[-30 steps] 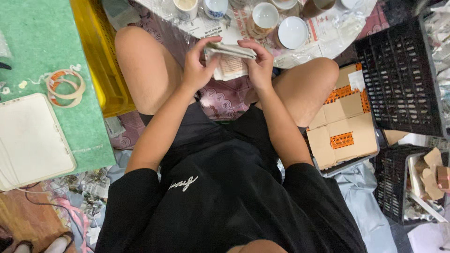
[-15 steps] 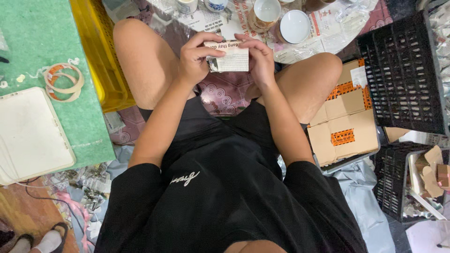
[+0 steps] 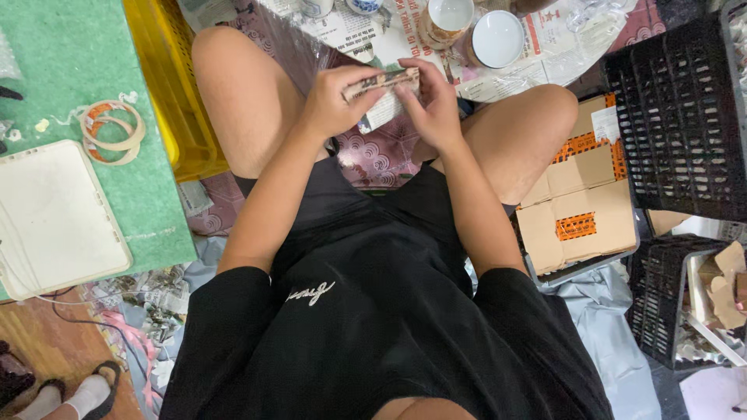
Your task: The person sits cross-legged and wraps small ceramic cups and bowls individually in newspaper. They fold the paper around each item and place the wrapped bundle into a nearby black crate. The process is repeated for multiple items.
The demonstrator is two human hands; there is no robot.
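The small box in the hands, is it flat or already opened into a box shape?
Flat, as far as it shows: the small box appears as one thin edge pinched between the left hand and right hand.

Home packing spot (crates (image 3: 669,117), cartons (image 3: 580,202))

Two black crates (image 3: 673,117), two tape rolls (image 3: 113,132), one cardboard box (image 3: 580,202), one yellow bin (image 3: 175,93).

Bright, even light; sharp focus, soft shadows.
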